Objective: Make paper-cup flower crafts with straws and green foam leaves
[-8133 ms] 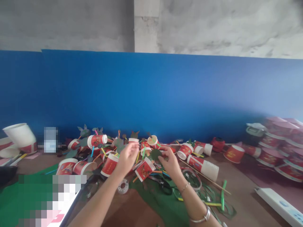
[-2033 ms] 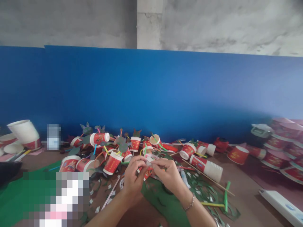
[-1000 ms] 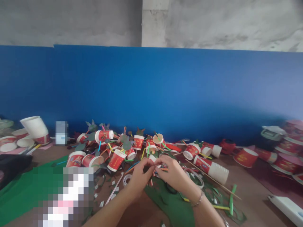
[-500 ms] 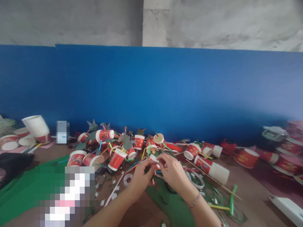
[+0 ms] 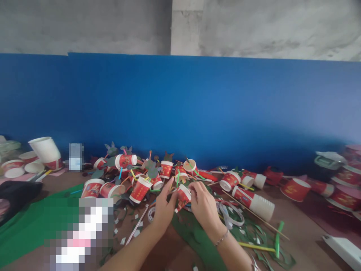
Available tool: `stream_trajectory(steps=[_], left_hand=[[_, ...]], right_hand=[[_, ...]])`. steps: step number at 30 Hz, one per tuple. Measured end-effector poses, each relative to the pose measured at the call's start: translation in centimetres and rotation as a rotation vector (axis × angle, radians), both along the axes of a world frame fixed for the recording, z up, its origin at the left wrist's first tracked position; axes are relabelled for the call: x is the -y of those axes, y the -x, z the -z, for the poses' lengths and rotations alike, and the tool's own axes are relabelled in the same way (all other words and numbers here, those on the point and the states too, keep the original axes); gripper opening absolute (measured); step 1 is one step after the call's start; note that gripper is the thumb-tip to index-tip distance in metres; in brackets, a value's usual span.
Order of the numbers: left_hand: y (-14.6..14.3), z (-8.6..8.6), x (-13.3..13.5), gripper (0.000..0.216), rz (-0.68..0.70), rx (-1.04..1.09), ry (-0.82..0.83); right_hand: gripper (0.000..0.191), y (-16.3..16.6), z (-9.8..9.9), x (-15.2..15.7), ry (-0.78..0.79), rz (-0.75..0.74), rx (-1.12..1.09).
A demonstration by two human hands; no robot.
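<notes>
Both hands meet at the middle of the brown table (image 5: 299, 233). My left hand (image 5: 164, 209) and my right hand (image 5: 203, 205) close their fingers round a small red paper cup (image 5: 183, 195) with a white rim, tilted between them. Just behind it lies a heap of similar red cups (image 5: 141, 180) with coloured straws and dark green paper leaves stuck in them. Under my wrists lies a dark green paper sheet (image 5: 197, 241).
A stack of red and white cups (image 5: 252, 203) lies on its side at the right, beside a thin wooden stick (image 5: 259, 218). Tape rolls (image 5: 231, 212), green scraps and straws litter the table. White cups (image 5: 46, 150) stand far left; red bowls (image 5: 344, 180) far right. A blue wall closes the back.
My hands were pinching a small thing between the fingertips; now they hold a red cup between them. The view has shifted slightly to the right.
</notes>
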State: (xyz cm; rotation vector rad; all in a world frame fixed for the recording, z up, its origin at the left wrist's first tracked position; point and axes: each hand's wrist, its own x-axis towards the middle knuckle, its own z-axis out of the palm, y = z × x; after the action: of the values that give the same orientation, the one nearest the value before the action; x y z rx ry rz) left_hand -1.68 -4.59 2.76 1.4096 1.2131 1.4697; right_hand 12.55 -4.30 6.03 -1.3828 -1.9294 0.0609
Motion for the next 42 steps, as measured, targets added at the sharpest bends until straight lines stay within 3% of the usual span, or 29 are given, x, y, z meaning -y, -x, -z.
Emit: stream_trajectory(steps=[3, 7, 14, 20, 25, 28, 31, 36, 39, 42], left_hand=[[0.5, 0.0, -0.4, 0.046, -0.082, -0.026, -0.09], [0.6, 0.4, -0.6, 0.045, -0.062, -0.065, -0.165], [0.9, 0.5, -0.8, 0.042, -0.077, -0.032, -0.137], [1.4, -0.4, -0.9, 0.023, -0.118, -0.018, -0.133], [1.6, -0.6, -1.4, 0.015, -0.223, -0.037, -0.106], [1.5, -0.6, -1.9, 0.029, -0.227, -0.007, -0.051], [1.5, -0.5, -2.2, 0.064, -0.224, 0.084, 0.046], [1.6, -0.4, -2.2, 0.087, -0.031, 0.18, 0.179], [1.7, -0.3, -2.3, 0.082, 0.011, 0.204, 0.232], [1.9, -0.3, -2.7, 0.051, -0.021, 0.121, 0.21]], right_hand=[[0.024, 0.0, 0.4, -0.2, 0.02, 0.006, -0.006], [0.038, 0.3, 1.4, -0.4, 0.118, 0.008, 0.015], [0.036, 0.5, 2.9, -1.3, 0.132, -0.137, -0.2], [0.038, 0.5, 1.1, -0.4, 0.078, -0.237, -0.222], [0.049, 0.3, -0.2, 0.5, 0.041, -0.322, -0.061], [0.053, 0.3, -0.6, 0.9, 0.062, -0.382, 0.001], [0.054, 0.3, -0.9, 1.2, 0.089, -0.427, -0.023], [0.054, 0.2, -1.7, 1.6, 0.13, -0.478, -0.041], [0.055, 0.2, -2.2, 1.9, 0.133, -0.496, -0.012], [0.057, 0.2, -2.6, 2.3, 0.121, -0.497, 0.027]])
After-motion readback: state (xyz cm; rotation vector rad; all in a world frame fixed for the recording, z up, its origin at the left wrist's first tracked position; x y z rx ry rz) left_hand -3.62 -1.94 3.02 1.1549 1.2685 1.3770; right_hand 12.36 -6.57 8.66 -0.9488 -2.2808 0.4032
